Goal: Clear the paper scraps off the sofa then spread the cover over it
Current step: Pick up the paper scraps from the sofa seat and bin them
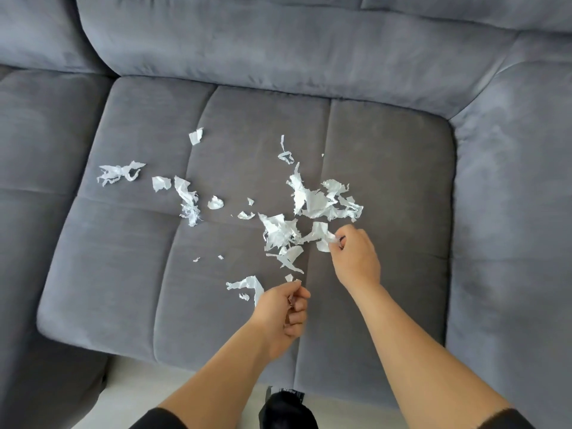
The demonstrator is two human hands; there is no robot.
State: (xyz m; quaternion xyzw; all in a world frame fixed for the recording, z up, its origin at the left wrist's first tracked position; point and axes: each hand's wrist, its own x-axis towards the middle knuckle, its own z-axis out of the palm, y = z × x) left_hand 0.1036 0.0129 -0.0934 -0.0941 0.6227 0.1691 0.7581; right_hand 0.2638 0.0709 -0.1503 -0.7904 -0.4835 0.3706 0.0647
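Many scraps [312, 202] litter the sofa [123, 274] (clearing step), left hand [284, 311] and right hand [356, 258] each pinching one; gather the rest next.

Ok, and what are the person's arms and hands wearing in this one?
Both the left hand and right hand are bare: no gloves, rings or watch visible. The forearms are uncovered; a black left sleeve and black right sleeve show only at the bottom edge.
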